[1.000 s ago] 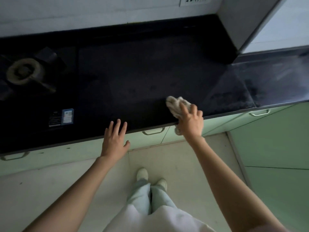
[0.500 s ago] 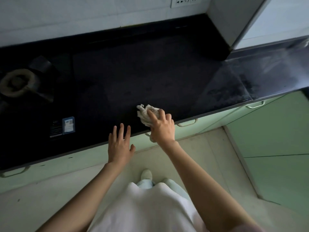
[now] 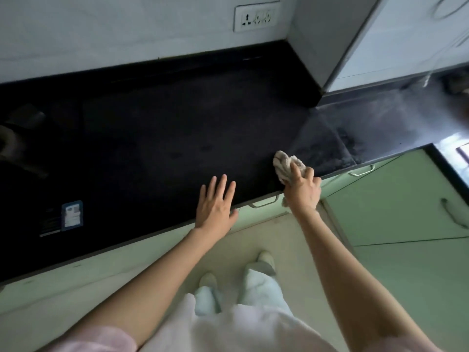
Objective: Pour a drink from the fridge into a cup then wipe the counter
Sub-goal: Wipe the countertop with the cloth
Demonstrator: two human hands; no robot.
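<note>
Left hand flat on bench edge, fingers spread wide; right hand at 3 o'clock, fingers bunching rag.

Wall socket on the pale backsplash above. Gas burner at far left edge (mostly cut off). Blue sticker near it. Green cabinet fronts w/ metal drawer handle below.

- The counter is a dark, black L-shaped top running along the wall and turning at the right.
- A crumpled pale cloth lies on it near the front edge.
- A gas burner sits at far left.
- A small blue-and-white sticker lies flat near the front left.
</note>
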